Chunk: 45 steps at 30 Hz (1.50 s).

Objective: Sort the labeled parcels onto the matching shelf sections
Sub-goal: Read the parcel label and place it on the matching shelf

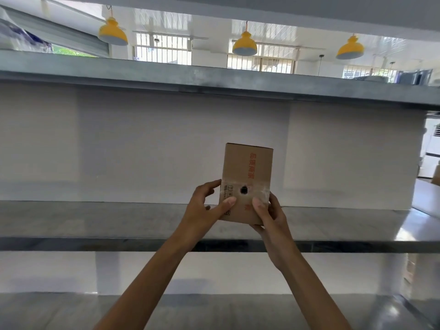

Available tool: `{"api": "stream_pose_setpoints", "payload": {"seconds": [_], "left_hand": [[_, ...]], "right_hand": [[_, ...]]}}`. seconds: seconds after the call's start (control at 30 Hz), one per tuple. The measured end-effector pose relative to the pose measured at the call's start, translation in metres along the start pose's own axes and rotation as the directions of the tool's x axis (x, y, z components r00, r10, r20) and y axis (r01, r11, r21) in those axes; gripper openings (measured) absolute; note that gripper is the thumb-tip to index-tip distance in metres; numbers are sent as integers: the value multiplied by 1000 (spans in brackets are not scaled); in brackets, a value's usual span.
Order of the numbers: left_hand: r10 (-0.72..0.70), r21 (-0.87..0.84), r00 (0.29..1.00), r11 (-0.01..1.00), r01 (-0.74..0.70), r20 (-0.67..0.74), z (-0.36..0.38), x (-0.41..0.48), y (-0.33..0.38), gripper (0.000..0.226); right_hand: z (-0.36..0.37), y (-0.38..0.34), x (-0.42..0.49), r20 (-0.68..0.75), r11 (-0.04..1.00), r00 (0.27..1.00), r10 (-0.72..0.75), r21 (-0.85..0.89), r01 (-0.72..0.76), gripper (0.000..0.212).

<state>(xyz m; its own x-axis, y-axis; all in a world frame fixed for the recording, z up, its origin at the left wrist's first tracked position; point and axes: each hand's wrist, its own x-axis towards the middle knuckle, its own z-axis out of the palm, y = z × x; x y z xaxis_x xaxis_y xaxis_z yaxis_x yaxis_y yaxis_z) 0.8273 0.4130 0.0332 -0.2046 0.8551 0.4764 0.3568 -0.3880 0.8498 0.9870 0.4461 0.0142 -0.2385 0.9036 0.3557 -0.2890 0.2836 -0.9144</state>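
Observation:
A small brown cardboard parcel (247, 172) with red printed characters and clear tape across it is held upright in front of the middle shelf (95, 220). My left hand (204, 206) grips its lower left edge, thumb across the front. My right hand (266, 210) holds its lower right corner from below and behind, thumb on the front. A dark hole or mark shows on the taped band. The parcel's base hovers over the shelf surface; I cannot tell whether it touches.
The grey metal shelving has an upper shelf (214, 79) and a lower shelf (190, 310), backed by a white wall. A wrapped package (21, 36) lies at the upper left. Yellow lamps (244, 45) hang beyond. More boxes show at the far right.

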Motion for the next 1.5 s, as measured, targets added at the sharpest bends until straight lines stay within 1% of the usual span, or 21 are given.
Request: {"api": "stream_pose_setpoints", "payload": {"seconds": [0.07,0.13,0.3,0.37,0.43,0.5,0.57,0.63,0.73,0.8,0.87,0.93,1.0,1.07,1.13,1.17,1.2,1.3,1.37,1.43,1.5], "left_hand": [[18,-52,998,998,-21,-67,4,-5,4,51],[24,-75,994,997,-32,-110,7,-9,6,40],[25,-44,992,999,-31,-121,14,-14,8,38],[31,-10,996,999,-32,-89,18,-16,11,39],[-6,-24,1000,1000,6,-7,22,-16,15,48],[-60,-71,998,996,62,34,26,-15,18,66],[-63,-85,998,994,62,-3,28,-11,16,85],[-26,-44,999,999,24,-47,26,-5,9,100],[5,20,998,1000,-4,-55,18,1,0,116],[25,-21,999,999,-26,-43,12,3,-1,109],[36,-110,999,993,-38,-28,6,3,1,90],[16,-270,999,963,-6,32,1,2,4,68],[-3,-427,993,903,55,121,-1,1,5,55],[3,-504,986,860,83,167,-2,0,2,58],[22,-565,976,818,107,216,-4,2,-2,70],[34,-585,970,803,117,242,-6,3,-4,73],[46,-595,965,795,122,260,-8,3,-6,70],[35,-575,969,810,117,247,-10,3,-9,50],[-21,-504,982,856,115,188,-8,2,-9,47],[-26,-355,996,933,52,80,-3,0,-7,46],[25,-204,995,978,-45,-97,1,-2,-7,38]], "right_hand": [[-2,2,1,-8,1000,1000,-8,-11,8,81],[-4,3,1,-14,999,1000,-18,-47,17,86],[-9,3,2,-36,991,999,-40,-127,35,84],[-10,3,2,-44,989,997,-66,-136,59,84],[-8,2,1,-65,977,992,-108,-191,94,86],[-4,3,-1,-79,952,985,-156,-277,128,87],[3,6,-4,-67,924,977,-203,-342,169,85],[9,11,-8,-31,894,973,-228,-404,196,83],[9,15,-16,27,853,970,-243,-471,227,90],[4,11,-18,57,869,971,-233,-435,234,82],[-3,5,-17,49,922,973,-228,-311,231,70],[-9,2,-13,0,964,978,-209,-168,206,66],[-12,2,-6,29,985,989,-148,-86,150,68],[-12,2,-3,122,996,989,-83,-32,88,81],[-11,2,-2,202,999,978,-47,9,46,97],[-11,2,-1,222,999,974,-43,13,41,99],[-10,2,-1,230,999,972,-42,7,42,98],[-9,7,0,204,999,978,-43,3,44,94],[-9,12,0,152,999,988,-41,17,39,87],[-10,16,0,108,999,993,-47,16,46,86],[-10,20,-1,77,997,995,-66,-23,68,84]]}}
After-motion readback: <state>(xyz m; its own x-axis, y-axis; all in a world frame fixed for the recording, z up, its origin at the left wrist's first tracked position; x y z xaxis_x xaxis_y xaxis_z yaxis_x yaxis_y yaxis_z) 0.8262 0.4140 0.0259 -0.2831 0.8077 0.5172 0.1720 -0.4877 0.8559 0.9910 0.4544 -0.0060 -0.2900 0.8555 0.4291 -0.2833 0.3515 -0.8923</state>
